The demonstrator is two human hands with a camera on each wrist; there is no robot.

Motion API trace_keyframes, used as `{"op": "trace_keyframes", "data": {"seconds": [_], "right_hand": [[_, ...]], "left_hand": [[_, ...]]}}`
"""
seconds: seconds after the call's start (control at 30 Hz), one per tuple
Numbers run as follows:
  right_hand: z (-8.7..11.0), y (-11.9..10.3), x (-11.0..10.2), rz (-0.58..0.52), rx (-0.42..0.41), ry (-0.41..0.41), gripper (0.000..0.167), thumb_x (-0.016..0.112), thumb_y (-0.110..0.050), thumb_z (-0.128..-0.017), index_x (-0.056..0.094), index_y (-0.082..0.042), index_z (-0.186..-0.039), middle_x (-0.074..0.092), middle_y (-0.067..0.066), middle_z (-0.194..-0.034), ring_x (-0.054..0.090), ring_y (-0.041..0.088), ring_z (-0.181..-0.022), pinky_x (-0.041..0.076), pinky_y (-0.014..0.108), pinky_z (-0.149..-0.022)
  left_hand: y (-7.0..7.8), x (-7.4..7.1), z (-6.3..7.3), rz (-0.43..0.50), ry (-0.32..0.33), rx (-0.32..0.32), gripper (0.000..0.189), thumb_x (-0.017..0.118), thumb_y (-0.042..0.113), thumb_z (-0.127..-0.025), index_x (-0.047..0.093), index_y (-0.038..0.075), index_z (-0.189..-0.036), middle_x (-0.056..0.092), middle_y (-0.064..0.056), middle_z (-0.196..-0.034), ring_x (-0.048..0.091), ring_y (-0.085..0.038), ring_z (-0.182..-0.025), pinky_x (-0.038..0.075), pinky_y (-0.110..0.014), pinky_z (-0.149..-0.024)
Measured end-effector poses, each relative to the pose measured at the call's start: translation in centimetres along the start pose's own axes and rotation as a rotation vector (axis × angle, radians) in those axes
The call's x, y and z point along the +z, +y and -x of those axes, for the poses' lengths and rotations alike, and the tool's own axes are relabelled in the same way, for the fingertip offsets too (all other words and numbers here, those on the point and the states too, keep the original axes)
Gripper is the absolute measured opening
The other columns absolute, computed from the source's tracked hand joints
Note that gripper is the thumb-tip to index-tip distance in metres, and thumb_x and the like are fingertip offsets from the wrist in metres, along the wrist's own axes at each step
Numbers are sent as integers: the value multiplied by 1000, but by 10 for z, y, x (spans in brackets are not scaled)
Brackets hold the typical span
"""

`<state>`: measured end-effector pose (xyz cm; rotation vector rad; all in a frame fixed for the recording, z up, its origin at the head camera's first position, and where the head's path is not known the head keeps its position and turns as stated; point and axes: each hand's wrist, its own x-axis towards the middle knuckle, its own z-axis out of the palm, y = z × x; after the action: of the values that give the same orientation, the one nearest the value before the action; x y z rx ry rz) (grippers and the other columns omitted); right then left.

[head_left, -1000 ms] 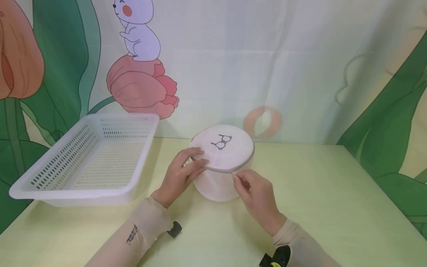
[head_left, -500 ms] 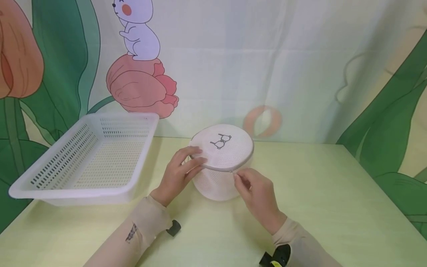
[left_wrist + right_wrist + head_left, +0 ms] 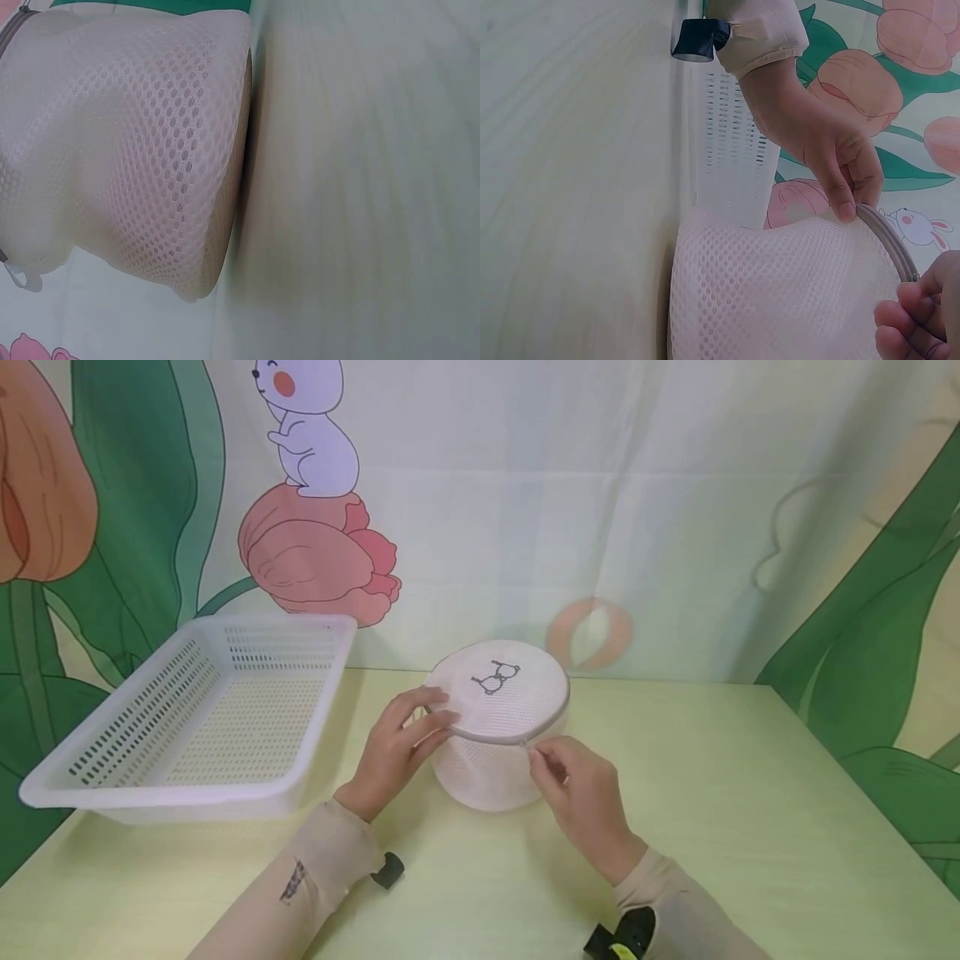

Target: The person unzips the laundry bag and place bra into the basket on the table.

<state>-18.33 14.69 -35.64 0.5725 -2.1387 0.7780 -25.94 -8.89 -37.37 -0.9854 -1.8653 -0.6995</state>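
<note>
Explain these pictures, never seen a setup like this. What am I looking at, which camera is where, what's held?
There is no machine doing the work: you see a person's left hand and right hand, both bare. The wide picture comes from a camera on the head, looking forward and down. The other two come from cameras on each wrist, so the table looks turned sideways there.

On the table stand a white mesh bag and, to its left, a white slotted basket. A printed curtain hangs behind.

The left hand pinches the edge of the bag's round top; the right hand pinches at the zipper by its slider, though its fingers partly hide that spot.
</note>
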Motion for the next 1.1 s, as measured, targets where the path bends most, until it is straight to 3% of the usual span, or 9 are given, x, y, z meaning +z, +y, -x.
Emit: {"op": "trace_keyframes", "data": {"seconds": [0.2,0.67,1.1], "right_hand": [[-2,-1,-2,7,18,-2,5,68,-2,-84,65,-5,-80,63,0,-67,55,6,-61,48,18,-54],[-3,0,-4,11,11,16,5,68,-2,-83,65,-5,-80,64,1,-67,56,7,-59,48,19,-53],[-2,1,-4,-7,47,9,5,67,-3,-82,65,-6,-79,65,1,-67,57,7,-60,49,18,-54]], "left_hand": [[-3,-1,2,-12,-1,-22,29,78,3,-74,69,11,-100,62,-12,-115,58,-30,-115,43,-30,-107],[-10,0,3,-25,11,-36,32,80,3,-72,70,11,-101,62,-13,-116,58,-30,-115,46,-32,-104],[-5,-4,-6,-90,-106,7,31,76,10,-77,63,7,-106,59,-17,-121,55,-33,-119,48,-43,-102]]}}
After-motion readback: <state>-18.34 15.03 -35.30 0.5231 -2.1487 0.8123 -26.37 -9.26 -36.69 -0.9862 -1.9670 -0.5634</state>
